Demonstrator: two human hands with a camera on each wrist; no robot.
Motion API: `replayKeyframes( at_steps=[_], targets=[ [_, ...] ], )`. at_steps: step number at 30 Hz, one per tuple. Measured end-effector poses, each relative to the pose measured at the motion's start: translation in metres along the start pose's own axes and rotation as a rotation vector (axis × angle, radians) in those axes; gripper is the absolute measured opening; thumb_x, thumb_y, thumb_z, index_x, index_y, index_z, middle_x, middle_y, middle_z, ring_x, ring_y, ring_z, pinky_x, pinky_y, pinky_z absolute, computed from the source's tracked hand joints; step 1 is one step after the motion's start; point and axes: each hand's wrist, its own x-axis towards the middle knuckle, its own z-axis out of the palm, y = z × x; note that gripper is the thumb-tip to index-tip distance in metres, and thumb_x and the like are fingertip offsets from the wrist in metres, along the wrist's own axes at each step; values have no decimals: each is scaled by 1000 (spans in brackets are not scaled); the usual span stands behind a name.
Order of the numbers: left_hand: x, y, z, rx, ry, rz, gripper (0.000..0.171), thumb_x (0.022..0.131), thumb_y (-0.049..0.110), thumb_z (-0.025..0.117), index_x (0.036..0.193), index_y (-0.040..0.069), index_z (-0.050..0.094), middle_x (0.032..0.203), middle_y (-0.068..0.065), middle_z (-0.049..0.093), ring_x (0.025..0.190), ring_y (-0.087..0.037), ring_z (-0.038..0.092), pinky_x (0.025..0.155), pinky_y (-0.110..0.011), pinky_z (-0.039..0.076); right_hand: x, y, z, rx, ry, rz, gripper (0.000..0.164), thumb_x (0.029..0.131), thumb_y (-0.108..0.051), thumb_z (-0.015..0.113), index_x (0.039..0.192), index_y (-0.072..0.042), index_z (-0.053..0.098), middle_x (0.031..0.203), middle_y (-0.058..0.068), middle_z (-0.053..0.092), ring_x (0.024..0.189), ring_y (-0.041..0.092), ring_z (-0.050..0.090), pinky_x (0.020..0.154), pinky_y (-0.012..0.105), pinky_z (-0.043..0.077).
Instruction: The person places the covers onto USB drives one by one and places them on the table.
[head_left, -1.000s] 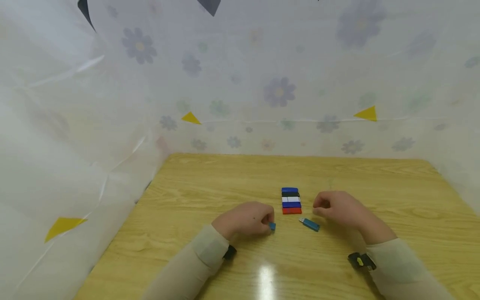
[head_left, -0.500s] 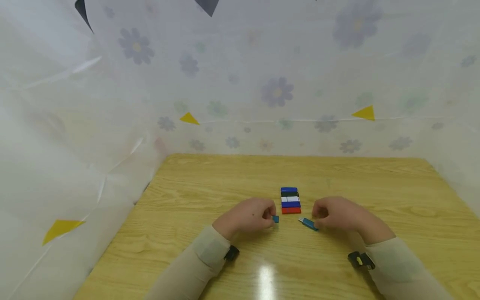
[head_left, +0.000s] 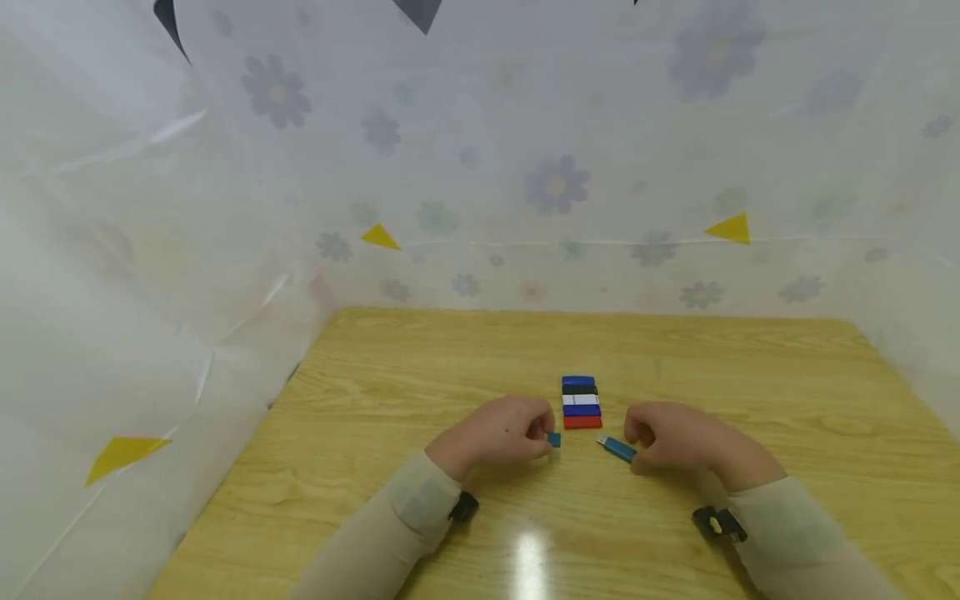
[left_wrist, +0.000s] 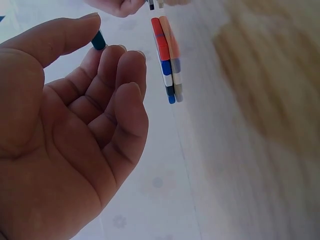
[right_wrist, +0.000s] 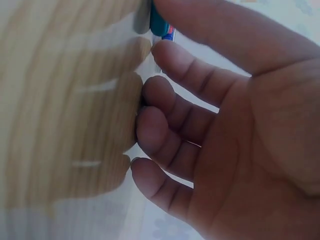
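In the head view my left hand (head_left: 498, 429) pinches a small teal USB stick cap (head_left: 553, 439) between thumb and fingers. The left wrist view has this cap (left_wrist: 99, 41) at the thumb tip, with the other fingers curled loosely below. A teal USB stick (head_left: 618, 450) lies on the table, its metal plug pointing left toward the cap. My right hand (head_left: 686, 442) is at its other end, thumb and index finger spread either side of it. From the right wrist, the thumb overlaps the stick (right_wrist: 159, 22), while a gap shows between stick and index fingertip.
Several USB sticks lie side by side in a row behind the two hands: blue, black, white (head_left: 581, 400), blue and red (head_left: 582, 422). They rest on a wood-grain table (head_left: 420, 358). A flower-patterned curtain (head_left: 480, 167) hangs behind it and along the left.
My left hand has shifted slightly away and right with the cap. My right hand has come down toward me, its fingers now at the teal USB stick, which lies in the same place.
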Motion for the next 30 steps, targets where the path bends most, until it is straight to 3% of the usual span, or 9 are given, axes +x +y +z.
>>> replayKeyframes(
  at_steps=[14, 30],
  targets=[
    [0, -2, -1, -8, -12, 2, 11, 97, 25, 70, 103, 23, 62, 88, 13, 59, 75, -6, 55, 68, -24, 48, 7, 13, -1, -62, 75, -43, 18, 91, -5, 66, 102, -18, 63, 80, -4, 55, 69, 14, 48, 64, 33, 40],
    [0, -3, 0, 2, 7, -22, 13, 97, 28, 70, 105, 22, 61, 89, 13, 59, 77, -5, 56, 70, -24, 48, 10, 22, 0, -1, 68, -49, 15, 89, -10, 72, 99, -18, 63, 78, -3, 54, 70, 15, 49, 64, 34, 39]
  ],
)
